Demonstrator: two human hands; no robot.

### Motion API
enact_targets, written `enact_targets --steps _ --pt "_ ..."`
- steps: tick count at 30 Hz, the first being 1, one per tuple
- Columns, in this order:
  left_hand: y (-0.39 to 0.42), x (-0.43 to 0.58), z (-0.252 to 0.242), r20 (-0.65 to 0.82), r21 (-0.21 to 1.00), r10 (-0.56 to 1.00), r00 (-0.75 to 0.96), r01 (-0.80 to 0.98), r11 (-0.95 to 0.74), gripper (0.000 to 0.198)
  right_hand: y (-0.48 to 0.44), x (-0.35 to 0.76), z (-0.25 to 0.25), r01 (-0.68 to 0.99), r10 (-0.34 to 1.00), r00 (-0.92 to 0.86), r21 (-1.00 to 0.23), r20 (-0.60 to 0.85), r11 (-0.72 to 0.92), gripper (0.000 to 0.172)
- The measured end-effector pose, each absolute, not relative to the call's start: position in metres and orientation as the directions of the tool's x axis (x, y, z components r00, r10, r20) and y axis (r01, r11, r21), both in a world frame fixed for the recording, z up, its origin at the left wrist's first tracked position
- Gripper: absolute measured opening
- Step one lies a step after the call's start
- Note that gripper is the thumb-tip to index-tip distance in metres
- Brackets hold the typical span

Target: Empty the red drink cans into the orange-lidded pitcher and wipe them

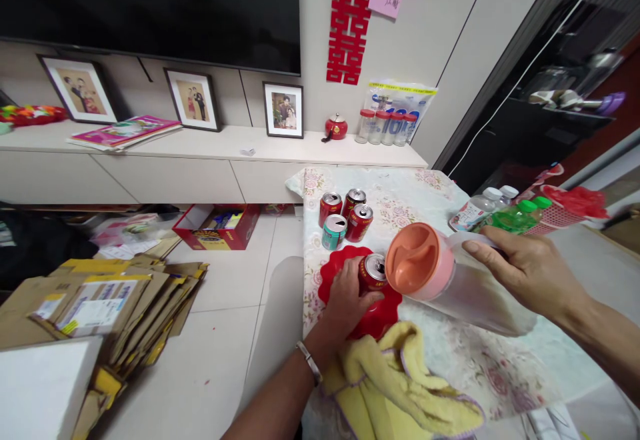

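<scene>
Left hand [347,300]: fingers wrapped round a red metal drinks can [374,272], opened at the top, over a red scalloped plate [384,320]. Right hand [525,267]: fingers grasping a translucent plastic pitcher with a salmon-pink lid [460,283], tilted so the lid sits just beside the can in the left fingers. Contact between the two: cannot tell.

Progress, my reading: pouring at this can seems under way or about to start; no stream visible. Contents of the cans cannot be seen, so how many are done or left is uncertain.

Count on the counter [420,193]: cans, five. One in the left fingers; beyond them, three more red ones [359,224] and one teal metal can [334,232]. Pitcher, one. Plate, one. Yellow plush towel [400,387], one, nearer the wearer than the left fingers. Past the right fingers, bottles: two white-capped [473,212], two green-capped [517,217].
</scene>
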State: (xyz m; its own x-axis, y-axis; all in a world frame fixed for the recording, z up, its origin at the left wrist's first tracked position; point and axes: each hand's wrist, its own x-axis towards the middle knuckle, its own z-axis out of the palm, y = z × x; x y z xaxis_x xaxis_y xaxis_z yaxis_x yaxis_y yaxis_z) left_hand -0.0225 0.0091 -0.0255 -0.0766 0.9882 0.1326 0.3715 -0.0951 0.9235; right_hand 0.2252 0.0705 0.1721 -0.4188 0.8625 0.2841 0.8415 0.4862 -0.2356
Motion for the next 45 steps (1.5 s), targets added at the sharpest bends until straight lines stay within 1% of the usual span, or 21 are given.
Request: enact_targets --steps 7,14,20,28,33,45 --pt "0.0095 -0.0222 -0.0283 0.163 0.924 0.983 -0.085 0.362 -0.122 0.065 0.0707 0.2258 0.1715 0.85 0.867 -0.413 -0.225 0.279 0.477 0.075" --pt "0.0089 -0.0219 -0.0257 0.14 0.923 0.987 -0.073 0.37 -0.103 0.067 0.0705 0.2244 0.1724 0.843 0.858 -0.422 -0.222 0.293 0.491 0.075" --pt "0.0091 -0.0224 -0.0263 0.145 0.923 0.987 -0.071 0.37 -0.109 0.066 0.0737 0.2278 0.1671 0.836 0.843 -0.421 -0.217 0.335 0.504 0.076" --pt "0.0098 -0.022 -0.0283 0.164 0.916 0.983 -0.083 0.384 -0.12 0.065 0.0741 0.2275 0.1674 0.844 0.852 -0.412 -0.218 0.323 0.491 0.076" --pt "0.0088 -0.0223 -0.0265 0.142 0.916 0.987 -0.08 0.389 -0.1 0.065 0.0741 0.2285 0.1663 0.845 0.852 -0.407 -0.22 0.33 0.488 0.075" --pt "0.0104 -0.0216 -0.0276 0.159 0.925 0.983 -0.088 0.362 -0.117 0.066 0.0736 0.2272 0.1662 0.833 0.834 -0.43 -0.202 0.346 0.514 0.075"
